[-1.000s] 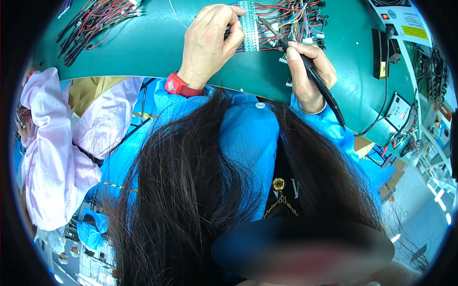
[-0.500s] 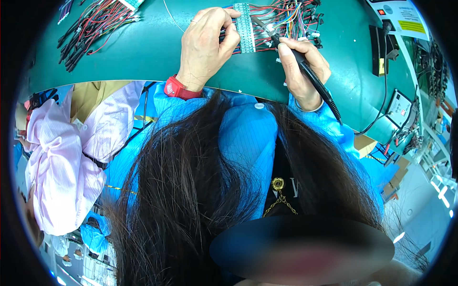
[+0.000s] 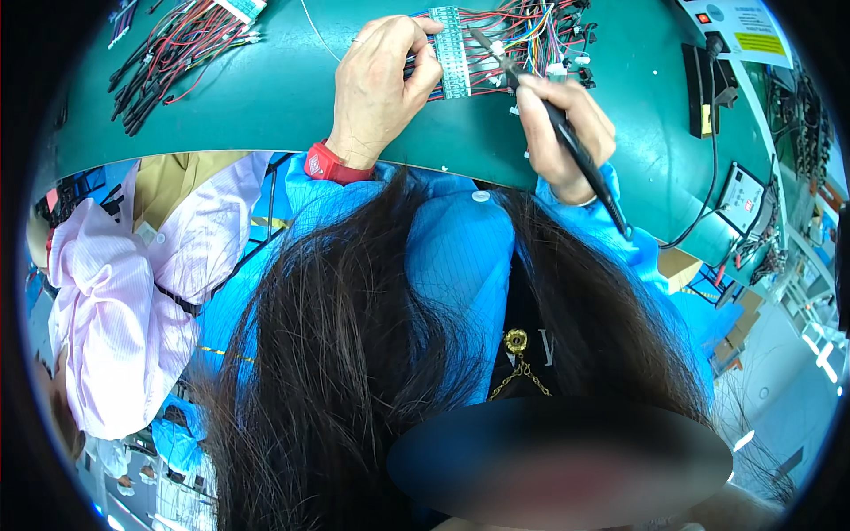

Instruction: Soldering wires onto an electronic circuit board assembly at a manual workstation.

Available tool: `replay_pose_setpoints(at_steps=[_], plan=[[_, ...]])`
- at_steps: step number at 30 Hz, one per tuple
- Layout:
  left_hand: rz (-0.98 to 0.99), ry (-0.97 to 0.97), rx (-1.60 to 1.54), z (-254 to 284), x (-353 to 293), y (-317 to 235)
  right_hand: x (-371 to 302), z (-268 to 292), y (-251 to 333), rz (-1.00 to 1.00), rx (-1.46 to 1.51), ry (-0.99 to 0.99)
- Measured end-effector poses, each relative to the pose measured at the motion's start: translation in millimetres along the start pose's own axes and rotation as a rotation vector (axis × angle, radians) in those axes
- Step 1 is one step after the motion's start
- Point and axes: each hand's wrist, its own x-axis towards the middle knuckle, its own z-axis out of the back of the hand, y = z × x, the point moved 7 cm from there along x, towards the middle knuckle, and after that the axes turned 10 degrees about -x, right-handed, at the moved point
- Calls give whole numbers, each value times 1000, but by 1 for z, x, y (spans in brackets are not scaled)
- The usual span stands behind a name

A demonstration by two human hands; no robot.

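Note:
A soldering iron point(image 3: 577, 146) with a black handle lies in the grip of my right hand point(image 3: 567, 128). Its tip points up and left, close to the right edge of a long, narrow green circuit board point(image 3: 452, 55). Red, black and coloured wires point(image 3: 522, 35) run out from that board on both sides. Beside its left edge, my left hand point(image 3: 381, 84) is bent with thumb and index finger curled close together. A thin pale wire point(image 3: 315, 29) leads into this hand from the far edge; the fingers hide where it ends.
Another bundle of red and black wires point(image 3: 168, 66) with a board lies at the far left of the green table point(image 3: 266, 115). At the right stand a black box point(image 3: 701, 93) and a small device point(image 3: 740, 202) joined to a cable. Someone in pink sleeves point(image 3: 115, 301) is at left.
The soldering iron has tilted slightly in my right hand, its tail end dipping a little and shifting left. My left hand and the board have hardly moved.

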Motion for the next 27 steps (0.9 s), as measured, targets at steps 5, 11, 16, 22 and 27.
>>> replay_pose_setpoints(at_steps=[5, 11, 16, 22, 27], plan=[[-13, 1, 3, 0, 2, -2, -5, 2, 10, 112, 2, -7], [7, -5, -10, -2, 0, -2, -6, 10, 9, 142, 21, -68], [-33, -60, -27, 5, 0, -5, -10, 23, 12, -37, 173, 15], [-18, -222, 56, 21, -18, -11, -22, 32, 8, -65, 223, -16], [84, -161, 180, 28, -15, -26, -24, 30, 6, -86, 204, -54]])
